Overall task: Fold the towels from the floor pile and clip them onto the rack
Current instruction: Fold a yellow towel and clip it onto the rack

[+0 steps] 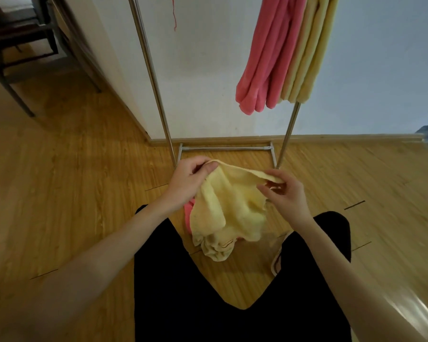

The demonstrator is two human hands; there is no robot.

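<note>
Head view, frame centre: top edge of the yellow towel (229, 208) is pinched at one end by the left hand (188, 182), fingers curled over the hem. Right hand (286, 191) is half closed, fingertips nipping the other end of the same edge, grip looks light.

Risks, judged: right-hand pinch could slip and the edge would be dropped. Lower part of the towel is bunched and looks to be resting on the floor pile (188, 219), so corners could be mismatched and the fold skewed. A pink piece underneath could be dragged up with it.

Towel: pale yellow, soft terry, crumpled, a thin red stitched line near the low bunch. It is held between the knees, lower centre of frame. Pink towels (265, 60) and yellow towels (311, 53) are already hung on the rack (153, 77), upper right.
</note>
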